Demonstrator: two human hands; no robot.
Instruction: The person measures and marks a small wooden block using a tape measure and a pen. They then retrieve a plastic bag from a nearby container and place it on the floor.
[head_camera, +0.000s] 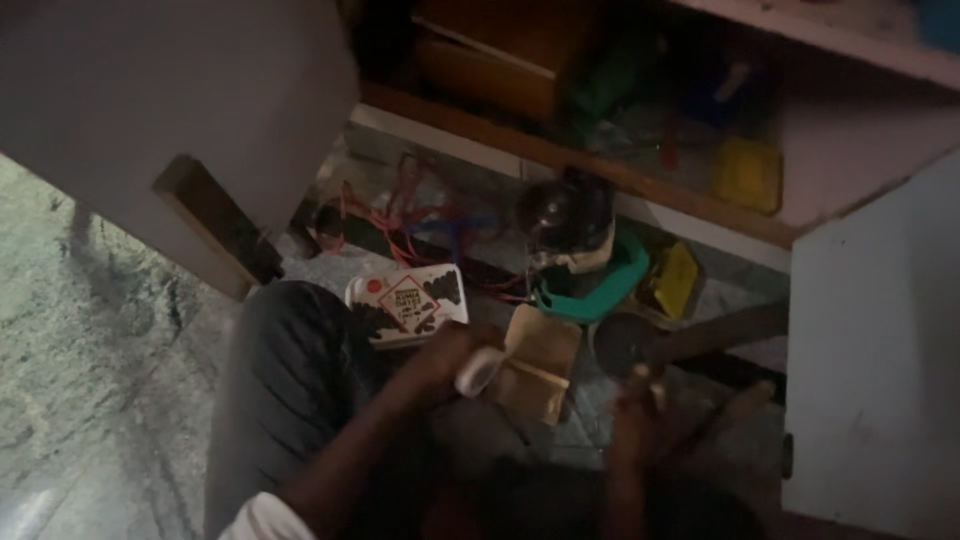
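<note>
We see L hand (450, 352) fingers wrapped round white tape roll (478, 372); R hand (640, 420) pinching small item, unclear. Cabinet door edges both sides, cluttered floor btwn.

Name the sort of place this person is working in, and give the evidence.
Probably a home storage corner used for repair work: an open cupboard crammed with odds and ends, tangled wires on the stone floor, and a hammer beside the seated person's hands.
</note>
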